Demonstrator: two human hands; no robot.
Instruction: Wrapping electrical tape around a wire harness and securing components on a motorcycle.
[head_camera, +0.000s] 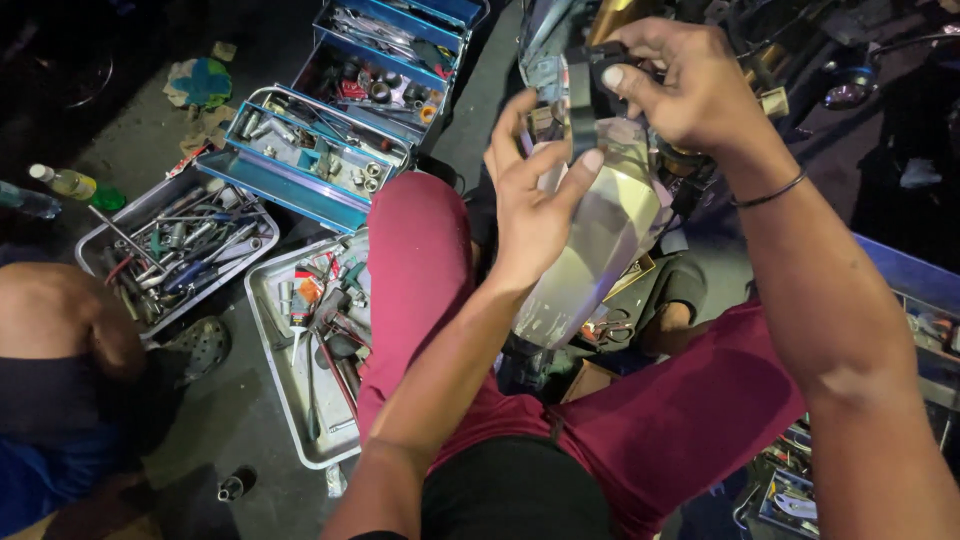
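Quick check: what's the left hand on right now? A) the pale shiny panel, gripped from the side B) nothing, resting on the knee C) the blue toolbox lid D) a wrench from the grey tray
A: the left hand wraps the pale panel, thumb across its front, while the right hand works at the panel's top.

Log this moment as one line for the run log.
left hand: holds silver panel | right hand: grips black part above it | near: blue toolbox, tool trays on floor
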